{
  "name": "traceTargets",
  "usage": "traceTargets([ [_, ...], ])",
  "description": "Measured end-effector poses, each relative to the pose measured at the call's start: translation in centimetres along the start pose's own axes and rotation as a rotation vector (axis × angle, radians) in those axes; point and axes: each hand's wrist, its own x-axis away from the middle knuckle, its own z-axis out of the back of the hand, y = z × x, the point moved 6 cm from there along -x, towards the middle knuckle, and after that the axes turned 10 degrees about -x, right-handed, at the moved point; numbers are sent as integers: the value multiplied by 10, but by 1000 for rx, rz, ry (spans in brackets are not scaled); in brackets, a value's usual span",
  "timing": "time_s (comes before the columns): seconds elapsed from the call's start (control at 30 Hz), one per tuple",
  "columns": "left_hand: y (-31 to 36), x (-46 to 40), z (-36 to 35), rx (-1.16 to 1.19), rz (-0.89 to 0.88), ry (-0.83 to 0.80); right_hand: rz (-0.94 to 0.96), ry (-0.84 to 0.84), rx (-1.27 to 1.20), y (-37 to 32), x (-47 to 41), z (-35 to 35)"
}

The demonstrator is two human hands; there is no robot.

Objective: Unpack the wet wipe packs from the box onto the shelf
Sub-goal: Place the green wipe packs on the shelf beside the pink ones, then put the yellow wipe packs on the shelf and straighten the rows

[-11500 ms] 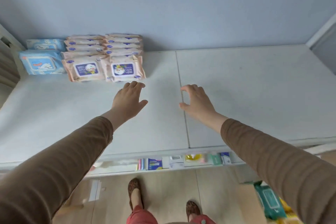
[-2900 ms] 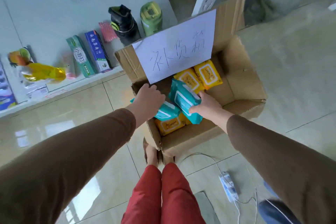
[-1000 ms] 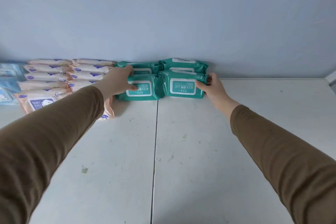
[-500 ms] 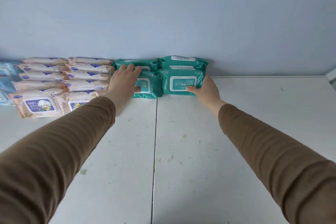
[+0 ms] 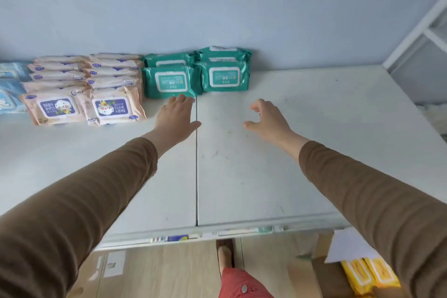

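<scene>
Pale blue wall (image 5: 217, 7) rises behind a broad white shelf (image 5: 302, 152), whose top is split by a dark seam running front to back and is marked with faint scuffs. Both arms reach forward over it in brown sleeves (image 5: 92, 201). Against the wall on the left lie two rows of peach baby wipe packs (image 5: 84, 84), overlapped like tiles, the front two showing purple labels; further left, at the frame edge, sit light blue packs (image 5: 9, 89). Just beside the peach rows, touching the wall, are the teal wet wipe packs (image 5: 196, 72), four of them in two short rows, the front pair lying flat with white lids up and the rear pair partly hidden behind them. Below the shelf's front edge the floor is light wood-toned, and a red trouser leg (image 5: 239, 283) and one shoe (image 5: 225, 254) show there. At the lower right corner stands the cardboard box (image 5: 324, 273) with a white sheet of paper (image 5: 346, 247) on it and yellow wet wipe packs (image 5: 370, 273) inside. The left hand (image 5: 176, 118) is spread flat, palm down, fingertips at the near edge of the front left teal pack, and whether they touch it I cannot tell. The right hand (image 5: 268, 118) is empty, fingers loosely curled and parted, apart from the packs and nearer the camera than the front right teal pack
</scene>
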Motion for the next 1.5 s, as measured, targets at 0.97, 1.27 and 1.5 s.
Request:
traceTargets([
  [0.97,511,320,-143,249,-370,-221,-326,93,-112,413,480,148],
  [1.27,607,372,-339,140,-319,-663,-684,-165,-165,624,522,74],
  [1.5,620,387,-494,38,-293,-862,-700,-427,-41,736,510,-25],
])
